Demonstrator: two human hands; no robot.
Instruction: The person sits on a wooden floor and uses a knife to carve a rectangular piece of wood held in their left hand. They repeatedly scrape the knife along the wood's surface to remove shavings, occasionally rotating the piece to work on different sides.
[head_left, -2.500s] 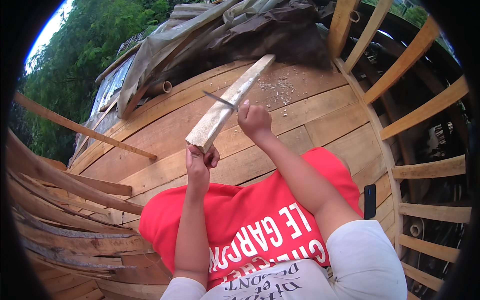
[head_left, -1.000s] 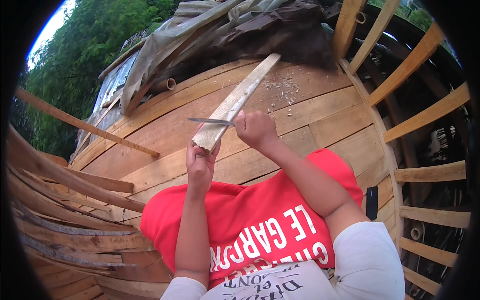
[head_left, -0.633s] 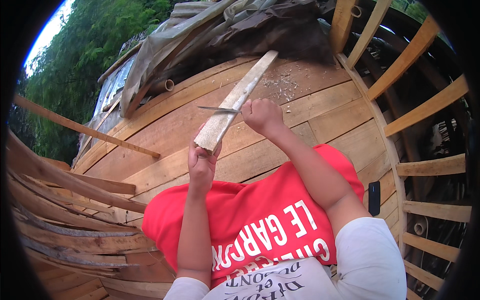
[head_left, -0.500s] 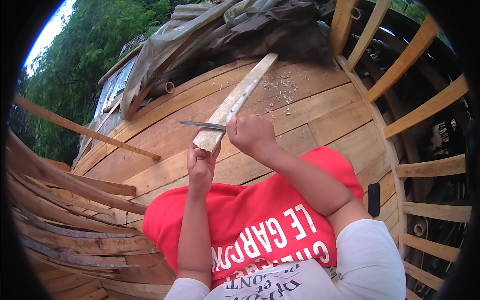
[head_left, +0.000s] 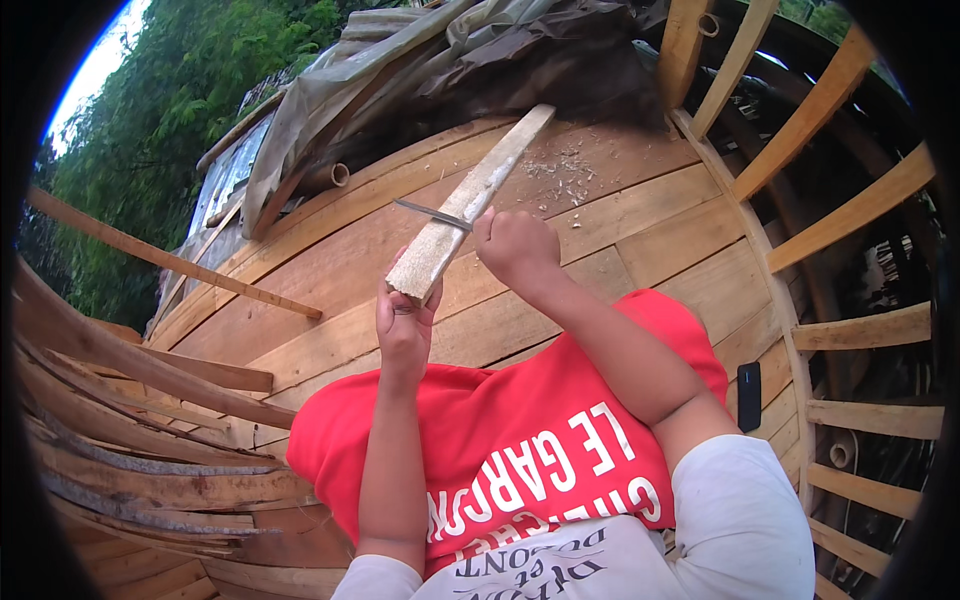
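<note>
A long pale wooden board [head_left: 455, 222] slants away from me, its far end resting on the plank floor by the dark sheet. My left hand [head_left: 405, 318] is closed around its rough near end from below, with the fingers partly hidden under the wood. In my right hand [head_left: 516, 245] is the handle end of a knife [head_left: 432, 212]; the fist hides the handle. The blade lies across the board's upper face, its tip sticking out past the left edge.
Wood shavings [head_left: 565, 172] are scattered on the plank floor [head_left: 660, 228] right of the board. A black phone-like object [head_left: 748, 397] lies at my right. Rough boards [head_left: 180, 480] are stacked at left. Upright slats [head_left: 865, 330] line the right edge; a crumpled sheet [head_left: 480, 60] covers the far side.
My right hand has moved the knife up along the board, away from me, and the blade has tilted. My left hand and the board stay nearly in place.
</note>
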